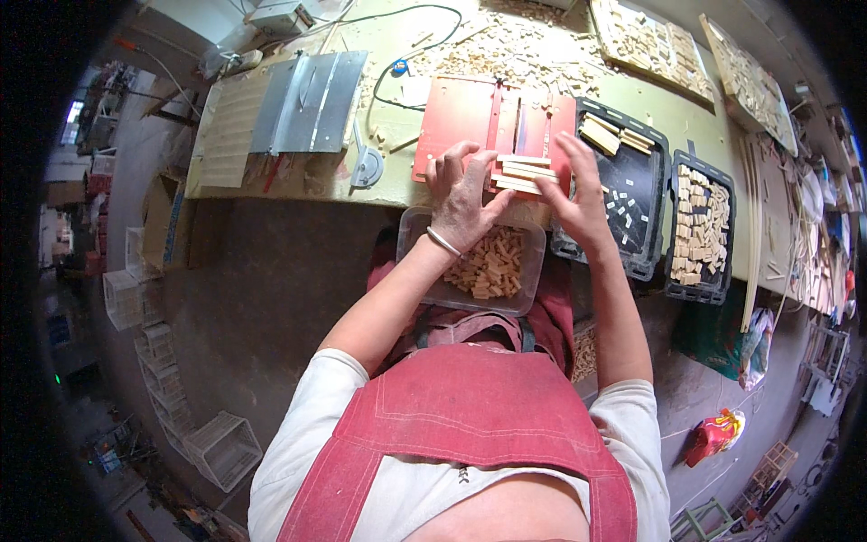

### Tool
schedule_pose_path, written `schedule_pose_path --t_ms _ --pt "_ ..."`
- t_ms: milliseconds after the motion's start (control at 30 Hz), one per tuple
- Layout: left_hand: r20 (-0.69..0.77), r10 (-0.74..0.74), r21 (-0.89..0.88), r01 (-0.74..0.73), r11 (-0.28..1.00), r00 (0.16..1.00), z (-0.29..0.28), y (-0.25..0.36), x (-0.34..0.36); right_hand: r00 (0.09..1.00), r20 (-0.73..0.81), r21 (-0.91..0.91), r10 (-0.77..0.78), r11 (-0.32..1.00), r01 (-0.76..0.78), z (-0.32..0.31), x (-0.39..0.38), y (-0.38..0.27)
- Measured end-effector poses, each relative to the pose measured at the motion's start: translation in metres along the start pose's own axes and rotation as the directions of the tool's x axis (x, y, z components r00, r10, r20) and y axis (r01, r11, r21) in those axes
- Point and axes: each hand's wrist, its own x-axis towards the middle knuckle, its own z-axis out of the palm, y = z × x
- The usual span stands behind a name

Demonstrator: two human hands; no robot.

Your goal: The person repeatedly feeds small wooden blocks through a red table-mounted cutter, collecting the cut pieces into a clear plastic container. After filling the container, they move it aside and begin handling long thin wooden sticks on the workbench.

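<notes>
Several pale wooden strips [524, 169] lie side by side on a red saw plate [452, 117] with a narrow slot. My left hand [459, 199] grips their left end with curled fingers and thumb. At their right end, my right hand [582, 203] has its thumb against the strips and fingers spread apart. Just below the plate, partly behind my left wrist, a clear plastic tub [483, 275] holds many small wooden blocks.
Two black trays [632, 226] [700, 226] at the right hold strips and blocks. A grey saw plate [307, 99], angle gauge [367, 167] and cable lie at the left. Loose pieces [506, 45] and loaded boards [650, 50] cover the back. Crates [221, 447] line the left floor.
</notes>
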Motion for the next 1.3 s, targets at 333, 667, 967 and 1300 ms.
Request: schedule_pose_path --t_ms 333,667,967,1300 --pt "0.239 0.023 0.038 -0.032 0.999 0.971 -0.011 -0.011 0.026 0.885 -0.047 0.898 0.464 0.407 -0.166 0.045 0.009 -0.033" --pt "0.319 0.036 -0.002 -0.038 0.999 0.947 -0.012 -0.018 0.041 0.879 -0.093 0.923 0.468 0.371 -0.099 0.050 0.004 -0.031" --pt "0.370 0.155 0.067 -0.193 0.979 0.916 -0.021 -0.019 0.056 0.864 -0.158 0.827 0.477 0.542 -0.148 0.052 -0.002 -0.017" --pt "0.380 0.139 0.082 -0.183 0.980 0.915 -0.024 -0.019 0.055 0.999 0.031 -0.452 0.025 0.892 -0.008 0.018 -0.011 -0.003"
